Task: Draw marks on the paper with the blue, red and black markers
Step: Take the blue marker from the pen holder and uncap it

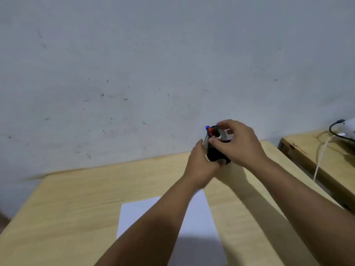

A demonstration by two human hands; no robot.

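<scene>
A black mesh pen holder stands near the far edge of the wooden table. The ends of a blue marker, a red marker and a black marker stick up out of it. My left hand grips the holder's left side. My right hand reaches over its top, thumb and fingers closed around the marker ends; which marker it pinches is blurred. A white sheet of paper lies on the table in front of me, partly covered by my left forearm.
A grey wall rises right behind the table. To the right stands a second wooden surface with a black cable, a white cord and a white device at the frame edge.
</scene>
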